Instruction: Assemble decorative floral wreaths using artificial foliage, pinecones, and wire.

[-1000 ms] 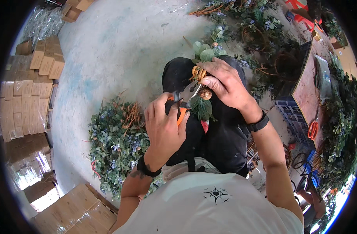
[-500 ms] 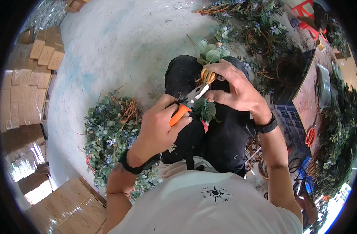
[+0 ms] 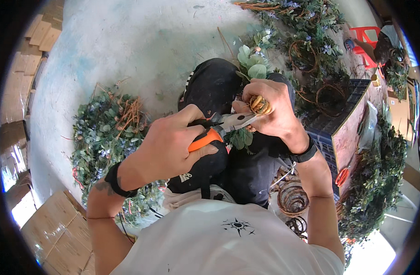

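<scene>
My left hand [image 3: 171, 137] is closed around pliers [image 3: 205, 140] with orange-and-black handles and silver jaws. The jaws point right, with their tip close to my right hand; I cannot tell whether they touch anything. My right hand [image 3: 276, 107] grips a brown twig bundle [image 3: 260, 105], its coiled, knobbly end showing between thumb and fingers. Round green leaves [image 3: 256, 66] stick out beyond that hand, and more greenery [image 3: 240, 138] hangs beneath it, over my black-trousered knees [image 3: 210, 87]. The rest of the bundle is hidden by my fingers.
Leafy wreaths with blue flowers lie in a heap [image 3: 109, 128] on the left floor and in another [image 3: 306, 41] at the far right. Twig rings [image 3: 292, 198] sit right of my lap. Cardboard boxes [image 3: 58, 233] stand left; red-handled scissors [image 3: 342, 177] and a red stool [image 3: 366, 34] are right.
My right hand has turned and wrapped its fingers around the twig bundle, whose end now faces up. The plier jaws have moved from against the bundle to just below it. The view has shifted.
</scene>
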Demonstrator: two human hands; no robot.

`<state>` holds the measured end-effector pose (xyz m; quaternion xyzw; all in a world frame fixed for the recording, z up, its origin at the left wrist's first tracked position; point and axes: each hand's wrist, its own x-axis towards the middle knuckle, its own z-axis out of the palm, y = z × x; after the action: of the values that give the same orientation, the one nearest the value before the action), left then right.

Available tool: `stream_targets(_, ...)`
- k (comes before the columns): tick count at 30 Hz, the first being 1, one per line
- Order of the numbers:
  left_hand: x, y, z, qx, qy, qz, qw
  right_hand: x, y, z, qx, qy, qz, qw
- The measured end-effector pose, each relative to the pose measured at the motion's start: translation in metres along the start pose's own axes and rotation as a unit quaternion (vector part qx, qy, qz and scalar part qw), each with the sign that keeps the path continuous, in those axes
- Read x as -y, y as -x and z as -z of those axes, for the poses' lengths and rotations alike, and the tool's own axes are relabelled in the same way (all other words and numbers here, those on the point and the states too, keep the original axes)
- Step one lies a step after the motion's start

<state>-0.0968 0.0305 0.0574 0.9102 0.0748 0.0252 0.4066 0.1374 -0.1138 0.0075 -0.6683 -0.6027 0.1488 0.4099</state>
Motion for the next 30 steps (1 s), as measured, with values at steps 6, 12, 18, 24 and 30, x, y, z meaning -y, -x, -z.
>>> stream_targets(6, 0.023, -0.005, 0.006, 0.027, 0.019, -0.037, 0.999, -0.001, -0.008, 0.014, 0.029, 0.002, 0.051, 0.998)
stream_targets(12, 0.042, -0.014, 0.016, -0.009, -0.039, -0.092, 0.995, -0.008, -0.008, 0.012, 0.049, 0.008, 0.041, 0.998)
stream_targets(18, 0.039, -0.017, 0.041, -0.024, -0.136, -0.15, 0.979, 0.012, 0.011, 0.026, 0.058, -0.022, 0.097, 0.993)
stream_targets(24, 0.056, -0.045, 0.054, -0.03, -0.192, -0.191, 0.962, 0.017, 0.02, 0.031, 0.039, 0.165, 0.093, 0.981)
stream_targets(30, 0.073, -0.076, 0.031, -0.045, -0.143, -0.218, 0.964, 0.034, 0.032, 0.026, -0.014, 0.157, -0.014, 0.987)
